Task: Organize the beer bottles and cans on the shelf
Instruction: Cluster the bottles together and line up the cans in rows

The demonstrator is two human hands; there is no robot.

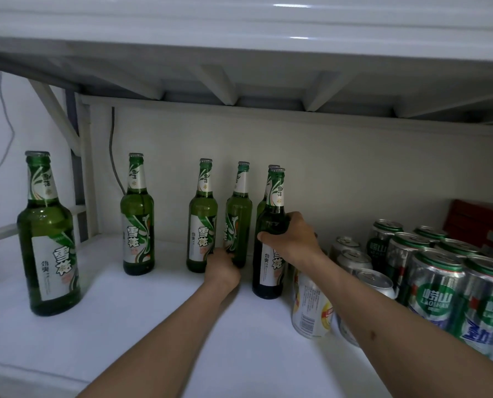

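Note:
Several green beer bottles stand upright on the white shelf (142, 326). One bottle (50, 245) is at the front left, another (137, 222) stands further back. My left hand (222, 268) grips the base of a bottle (238, 214) that stands next to a similar bottle (201, 222) near the back wall. My right hand (292, 237) grips a darker bottle (269, 254) round its body; one more bottle (264, 196) stands partly hidden behind it. Green and silver cans (437, 282) crowd the right side, with a white and yellow can (311, 308) at their front left.
The upper shelf's underside (239, 90) hangs low above the bottle caps. A red box (480, 225) sits at the back right behind the cans. A cable (113, 150) runs down the back wall, and the frame post (84, 173) stands at the left.

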